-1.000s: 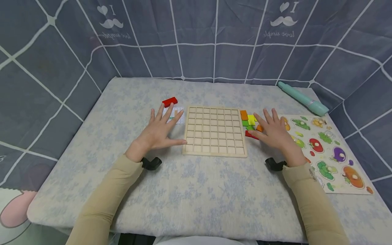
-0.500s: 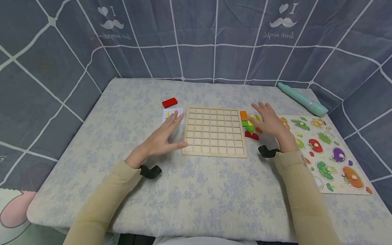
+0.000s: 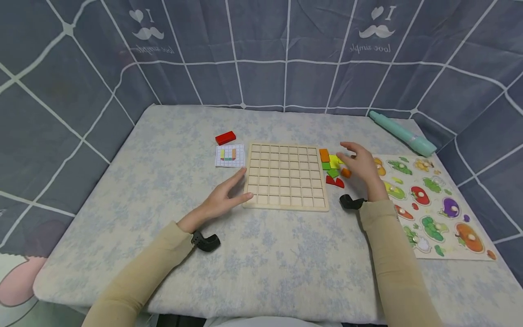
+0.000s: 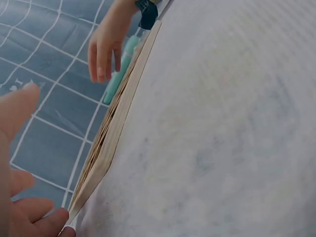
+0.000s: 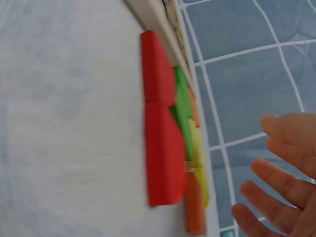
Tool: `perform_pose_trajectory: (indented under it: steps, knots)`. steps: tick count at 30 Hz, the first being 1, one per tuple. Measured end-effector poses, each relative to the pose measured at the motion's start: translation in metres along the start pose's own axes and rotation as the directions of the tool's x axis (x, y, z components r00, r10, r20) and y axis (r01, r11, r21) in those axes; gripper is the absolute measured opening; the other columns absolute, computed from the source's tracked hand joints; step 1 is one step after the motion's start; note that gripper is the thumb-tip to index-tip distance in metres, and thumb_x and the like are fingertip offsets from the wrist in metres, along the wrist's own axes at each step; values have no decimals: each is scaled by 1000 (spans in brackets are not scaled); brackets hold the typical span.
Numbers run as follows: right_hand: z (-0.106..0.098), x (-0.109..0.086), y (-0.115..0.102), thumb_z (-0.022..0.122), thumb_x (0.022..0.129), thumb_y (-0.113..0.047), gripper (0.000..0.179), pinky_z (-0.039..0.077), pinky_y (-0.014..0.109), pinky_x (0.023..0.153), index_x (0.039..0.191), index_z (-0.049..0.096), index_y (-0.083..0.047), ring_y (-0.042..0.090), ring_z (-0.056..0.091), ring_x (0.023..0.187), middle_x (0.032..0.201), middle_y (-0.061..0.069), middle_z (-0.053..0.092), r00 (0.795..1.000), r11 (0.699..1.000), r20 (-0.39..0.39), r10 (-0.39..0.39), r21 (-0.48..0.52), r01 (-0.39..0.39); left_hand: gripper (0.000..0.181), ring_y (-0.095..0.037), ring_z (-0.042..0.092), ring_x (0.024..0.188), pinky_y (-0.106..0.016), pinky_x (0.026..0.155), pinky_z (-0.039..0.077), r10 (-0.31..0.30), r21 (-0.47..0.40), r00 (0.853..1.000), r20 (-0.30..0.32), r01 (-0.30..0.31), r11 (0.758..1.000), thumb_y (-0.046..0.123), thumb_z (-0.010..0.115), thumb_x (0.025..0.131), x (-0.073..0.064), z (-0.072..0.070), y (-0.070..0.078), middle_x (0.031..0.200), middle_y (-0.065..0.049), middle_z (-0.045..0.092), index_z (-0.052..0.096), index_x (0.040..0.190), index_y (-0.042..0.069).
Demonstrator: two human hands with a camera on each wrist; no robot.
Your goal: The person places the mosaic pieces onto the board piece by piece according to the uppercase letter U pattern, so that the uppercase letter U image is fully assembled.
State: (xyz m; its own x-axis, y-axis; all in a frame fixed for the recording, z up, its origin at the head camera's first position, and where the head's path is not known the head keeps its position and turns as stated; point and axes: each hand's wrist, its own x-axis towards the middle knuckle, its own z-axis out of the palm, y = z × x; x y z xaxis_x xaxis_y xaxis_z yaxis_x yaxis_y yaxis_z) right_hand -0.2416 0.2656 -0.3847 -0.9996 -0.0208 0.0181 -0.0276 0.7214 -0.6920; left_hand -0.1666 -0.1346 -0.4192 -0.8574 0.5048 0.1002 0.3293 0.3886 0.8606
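Note:
My left hand (image 3: 222,198) is at the left edge of a wooden grid board (image 3: 286,209), fingertips and thumb at its rim, fingers relaxed. My right hand (image 3: 361,164) hovers beside a cluster of coloured blocks at the board's right side, fingers loosely bent and holding nothing. The cluster has an orange block (image 3: 324,155), yellow blocks (image 3: 333,161), green blocks (image 3: 333,173), red blocks (image 3: 339,182) and a smaller orange block (image 3: 346,172). In the right wrist view, two red blocks (image 5: 164,158) lie end to end, apart from my fingers (image 5: 274,177).
A card (image 3: 241,162) printed with a coloured grid pattern lies left of the board, a red block (image 3: 225,138) just behind it. A vegetable puzzle board (image 3: 443,213) covers the table's right side. Beyond it lies a teal cylindrical object (image 3: 402,132).
My left hand has drawn back from over the card to the board's left edge, uncovering the card's pattern. My right hand has shifted left, its spread fingers coming closer together.

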Motion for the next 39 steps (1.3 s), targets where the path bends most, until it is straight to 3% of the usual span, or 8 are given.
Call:
perform_pose_trajectory:
  steps: [6,12,18,27,39]
  knots:
    - [5,1,6,55,96,-27,51,37,55,101,140,43,-3,45,40,123,143,23,36,999,1000,-26,21,10,-20,84,-16,15,141,-33,114,18,-31,27,1000,5,31,999,42,63,89,0,3,-5,156,-5,16,18,151,9]
    - [8,2,11,55,95,-24,50,40,53,99,139,44,-3,44,42,122,141,24,38,999,999,-16,50,-11,-50,89,-17,18,140,-37,114,21,13,98,1000,18,-15,995,41,70,84,3,4,-8,155,-8,20,23,149,4]
    - [13,6,17,57,94,-18,49,41,50,100,139,44,-4,40,41,124,141,22,39,995,995,7,101,-25,-101,89,-24,19,140,-43,113,21,40,221,999,21,-43,974,40,73,80,4,4,-10,153,-12,22,28,147,1]
    - [15,7,19,57,93,-14,48,39,50,101,138,44,-1,40,43,119,136,24,43,995,992,-3,104,-68,-103,89,-25,16,141,-46,113,20,31,315,999,30,-39,948,42,72,81,4,4,-10,154,-13,19,28,146,-1]
    - [15,7,20,56,94,-12,46,40,49,101,136,46,0,38,43,117,134,23,45,992,988,-4,130,-80,-129,86,-27,15,141,-45,113,19,3,377,999,49,-21,926,44,67,84,3,4,-8,153,-15,20,29,145,-2]
